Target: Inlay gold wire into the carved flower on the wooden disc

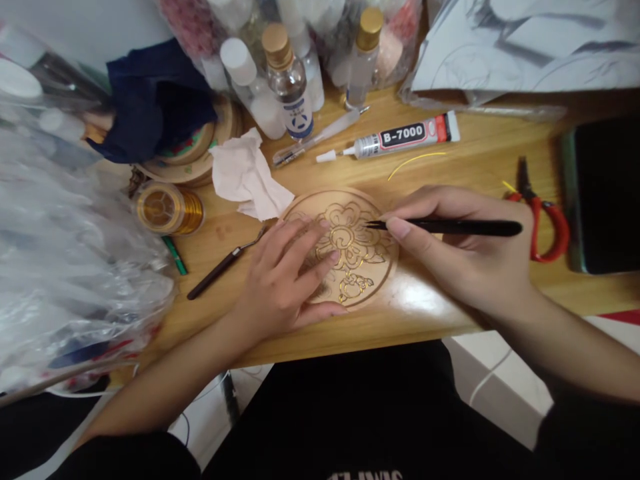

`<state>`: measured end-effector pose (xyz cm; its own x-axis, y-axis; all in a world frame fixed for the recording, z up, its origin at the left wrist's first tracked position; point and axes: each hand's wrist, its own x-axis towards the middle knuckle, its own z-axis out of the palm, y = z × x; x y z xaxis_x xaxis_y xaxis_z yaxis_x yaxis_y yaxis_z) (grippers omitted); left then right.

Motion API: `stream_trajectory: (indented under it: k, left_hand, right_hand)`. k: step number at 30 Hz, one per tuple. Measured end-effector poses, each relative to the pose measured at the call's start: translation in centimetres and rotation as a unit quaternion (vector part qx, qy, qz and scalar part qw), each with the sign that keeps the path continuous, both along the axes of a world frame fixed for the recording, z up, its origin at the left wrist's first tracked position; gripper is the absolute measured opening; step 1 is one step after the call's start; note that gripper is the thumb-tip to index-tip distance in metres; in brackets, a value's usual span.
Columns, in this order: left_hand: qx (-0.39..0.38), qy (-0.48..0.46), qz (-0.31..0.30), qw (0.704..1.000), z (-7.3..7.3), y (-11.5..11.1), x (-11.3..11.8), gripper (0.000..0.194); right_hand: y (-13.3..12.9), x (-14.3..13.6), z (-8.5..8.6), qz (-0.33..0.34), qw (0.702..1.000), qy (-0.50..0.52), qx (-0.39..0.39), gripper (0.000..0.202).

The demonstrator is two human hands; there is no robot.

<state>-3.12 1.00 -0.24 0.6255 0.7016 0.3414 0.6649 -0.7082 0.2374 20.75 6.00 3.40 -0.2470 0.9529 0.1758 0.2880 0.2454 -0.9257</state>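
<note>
A round wooden plaque [383, 277] lies on the table before me, bearing a flower pattern partly outlined in gold wire. My left hand [285, 273] rests flat on its left side with the fingers spread, covering part of the pattern. Black tweezers [460, 227] are pinched in my right hand [465, 247], their tips pointing left over the flower's right petals. Whether the tips touch the wood or grip wire, I cannot tell. Beyond the plaque lies a short piece of yellow wire [415, 160].
A B-7000 glue tube [405, 135], a crumpled tissue [250, 175] and several bottles [295, 87] are at the back. A gold wire spool [170, 209] and dark-handled tool [215, 273] lie left. Red-handled scissors [555, 230] and a black device [607, 200] are right.
</note>
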Motion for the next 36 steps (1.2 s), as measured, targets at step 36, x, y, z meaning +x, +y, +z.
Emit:
stream_trajectory:
  k: [36]
  left_hand:
    - [-0.470, -0.366, 0.090, 0.798, 6.3, 0.7, 1.7, 0.018]
  right_hand:
    - [-0.3, 0.2, 0.9, 0.226, 0.961, 0.120, 0.100, 0.025]
